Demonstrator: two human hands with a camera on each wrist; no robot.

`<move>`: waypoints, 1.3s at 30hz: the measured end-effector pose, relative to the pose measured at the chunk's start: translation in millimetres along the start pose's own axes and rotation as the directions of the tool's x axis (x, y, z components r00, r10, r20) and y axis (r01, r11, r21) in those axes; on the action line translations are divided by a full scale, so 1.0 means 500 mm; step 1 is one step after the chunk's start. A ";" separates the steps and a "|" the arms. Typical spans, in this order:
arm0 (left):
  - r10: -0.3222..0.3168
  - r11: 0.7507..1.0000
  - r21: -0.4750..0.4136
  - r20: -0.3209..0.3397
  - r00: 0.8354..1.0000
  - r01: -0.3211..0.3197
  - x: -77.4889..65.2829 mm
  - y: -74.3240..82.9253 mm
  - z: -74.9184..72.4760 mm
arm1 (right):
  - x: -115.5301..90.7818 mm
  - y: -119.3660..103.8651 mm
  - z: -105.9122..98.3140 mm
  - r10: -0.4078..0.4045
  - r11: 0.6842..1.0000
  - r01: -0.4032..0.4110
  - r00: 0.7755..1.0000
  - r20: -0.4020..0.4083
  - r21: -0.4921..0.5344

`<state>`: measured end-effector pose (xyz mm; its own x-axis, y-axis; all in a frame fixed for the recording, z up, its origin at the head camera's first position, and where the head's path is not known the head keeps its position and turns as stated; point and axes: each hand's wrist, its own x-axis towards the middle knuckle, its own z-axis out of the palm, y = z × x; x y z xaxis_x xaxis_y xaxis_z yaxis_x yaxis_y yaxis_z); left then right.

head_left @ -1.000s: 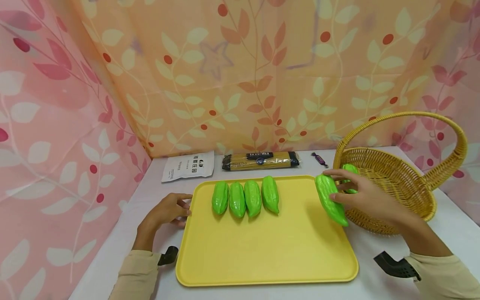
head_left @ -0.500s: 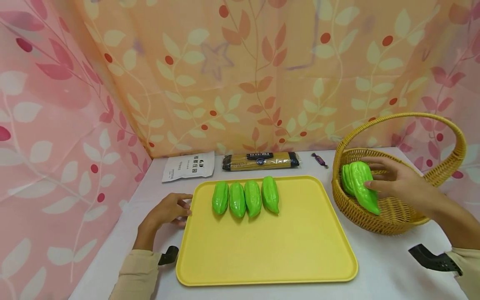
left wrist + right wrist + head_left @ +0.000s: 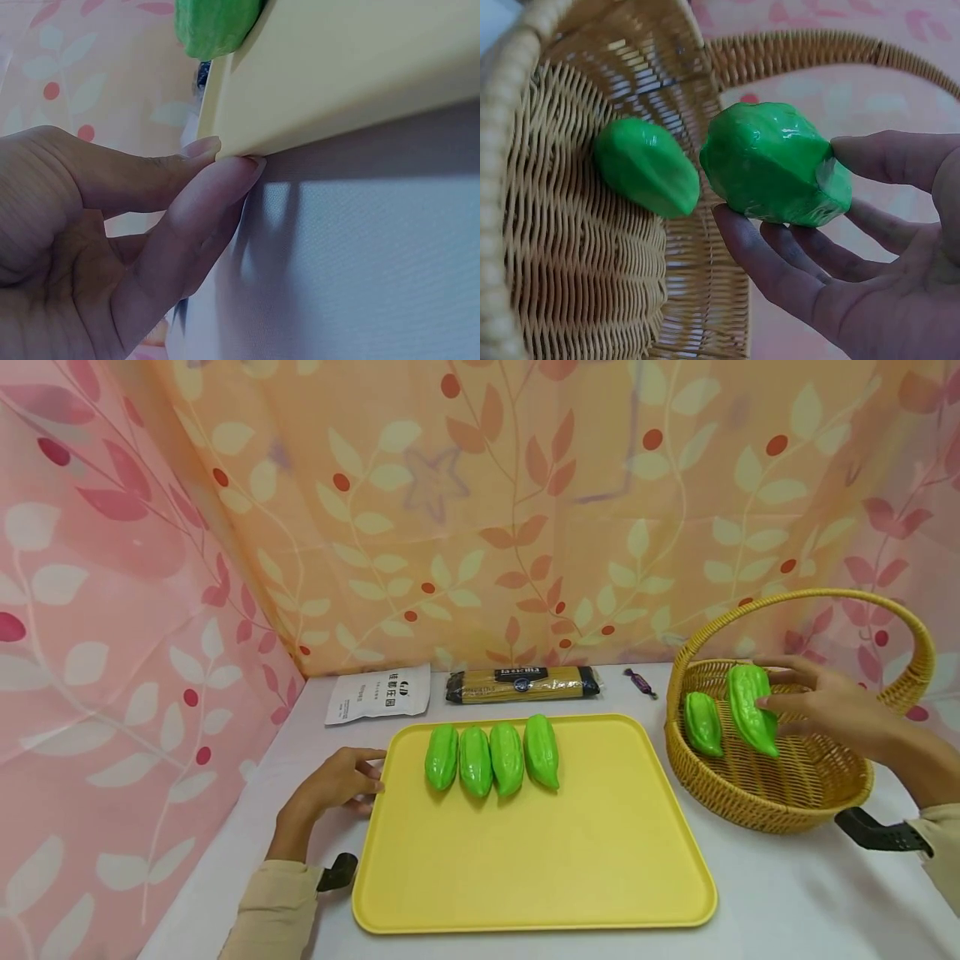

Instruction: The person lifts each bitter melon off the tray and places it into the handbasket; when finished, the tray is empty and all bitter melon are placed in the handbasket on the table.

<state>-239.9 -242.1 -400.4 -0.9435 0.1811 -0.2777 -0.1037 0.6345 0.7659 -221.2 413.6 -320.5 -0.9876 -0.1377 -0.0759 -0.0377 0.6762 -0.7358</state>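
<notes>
My right hand (image 3: 836, 710) grips a bright green bitter melon (image 3: 750, 706) between thumb and fingers, over the inside of the wicker basket (image 3: 757, 814). In the right wrist view this bitter melon (image 3: 769, 161) is clasped from its side, apart from a second bitter melon (image 3: 645, 166) lying in the basket. Several more bitter melons (image 3: 475, 762) lie side by side along the far part of the yellow tray (image 3: 540, 868). At the tray's left side is my left hand (image 3: 337, 781); in the left wrist view its thumb and finger (image 3: 187, 202) pinch the tray's rim.
Behind the tray lie a white printed pouch (image 3: 378, 695), a pack of spaghetti (image 3: 525, 684) and a small purple-wrapped candy (image 3: 641, 682). The basket's tall handle (image 3: 817, 596) arches over its opening. Patterned curtains hang behind and at both sides.
My right hand has carried the bitter melon from above the tray's right edge rightward into the space over the basket. The left hand and the tray stay where they were.
</notes>
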 end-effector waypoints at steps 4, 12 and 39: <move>0.007 1.000 -0.001 -0.003 1.000 -0.007 -0.001 0.000 0.001 | 0.022 0.021 -0.017 0.019 0.998 -0.021 0.999 0.035 0.053; 0.011 1.000 0.005 -0.004 1.000 -0.011 -0.002 0.001 0.001 | 0.057 0.057 -0.026 0.058 0.992 -0.068 0.993 0.103 0.102; 0.016 1.000 0.014 -0.006 1.000 -0.016 0.002 -0.006 -0.001 | 0.106 0.108 -0.002 0.157 0.971 -0.203 0.941 0.298 0.127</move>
<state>-240.8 -244.1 -402.7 -0.9469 0.1866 -0.2619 -0.0843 0.6420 0.7620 -275.8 443.6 -363.5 -0.8902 -0.2390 -0.3879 0.1828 0.5926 -0.7845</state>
